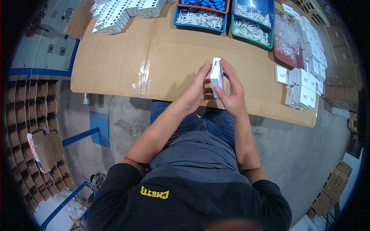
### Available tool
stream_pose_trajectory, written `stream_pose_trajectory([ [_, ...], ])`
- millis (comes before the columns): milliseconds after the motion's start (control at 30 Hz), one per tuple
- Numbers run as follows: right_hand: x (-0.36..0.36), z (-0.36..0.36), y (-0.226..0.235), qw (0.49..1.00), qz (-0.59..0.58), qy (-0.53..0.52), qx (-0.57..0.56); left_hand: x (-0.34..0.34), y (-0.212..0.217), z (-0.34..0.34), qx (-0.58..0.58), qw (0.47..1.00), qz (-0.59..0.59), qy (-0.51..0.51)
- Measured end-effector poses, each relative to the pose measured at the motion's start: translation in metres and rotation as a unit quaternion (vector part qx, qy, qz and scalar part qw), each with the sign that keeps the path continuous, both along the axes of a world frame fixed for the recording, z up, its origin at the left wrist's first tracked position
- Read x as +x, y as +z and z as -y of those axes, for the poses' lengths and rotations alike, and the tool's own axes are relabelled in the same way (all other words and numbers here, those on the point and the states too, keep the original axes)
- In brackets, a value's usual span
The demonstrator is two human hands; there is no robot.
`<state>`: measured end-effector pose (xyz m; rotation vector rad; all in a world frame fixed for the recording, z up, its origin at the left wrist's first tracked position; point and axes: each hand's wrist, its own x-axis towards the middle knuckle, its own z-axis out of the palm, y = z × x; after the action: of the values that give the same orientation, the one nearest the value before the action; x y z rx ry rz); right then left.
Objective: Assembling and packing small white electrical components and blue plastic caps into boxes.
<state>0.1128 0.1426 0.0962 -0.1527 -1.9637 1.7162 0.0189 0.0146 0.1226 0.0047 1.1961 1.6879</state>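
Note:
A slim white box (216, 77) stands on its narrow side between my two hands, just above the near edge of the cardboard-covered table. My right hand (234, 94) grips it, with the thumb pressed on the near part and the fingers along the right side. On the other side, my left hand (194, 91) curls against the box's left side; some of its fingers are hidden. At the right lie stacks of flat white boxes (302, 90), and one white box (281, 74) lies apart beside them.
Brown cardboard (115, 69) covers the table. At the back stand a blue tray (200, 27) and a green tray (252, 42) of small white parts, with other trays on top. A red tray (287, 57) holds clear plastic bags. White boxes (115, 17) are piled back left.

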Motion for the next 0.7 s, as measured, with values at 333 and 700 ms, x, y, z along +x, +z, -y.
stream_pose_trajectory([
  [333, -0.006, 0.002, -0.006, 0.982, 0.005, -0.042, 0.187, 0.021, -0.006, -0.004, 0.080, 0.994, 0.070, 0.010],
  [700, -0.007, 0.001, -0.008, 0.961, -0.065, -0.052, 0.265, 0.028, -0.012, -0.006, 0.110, 0.990, 0.069, 0.046],
])
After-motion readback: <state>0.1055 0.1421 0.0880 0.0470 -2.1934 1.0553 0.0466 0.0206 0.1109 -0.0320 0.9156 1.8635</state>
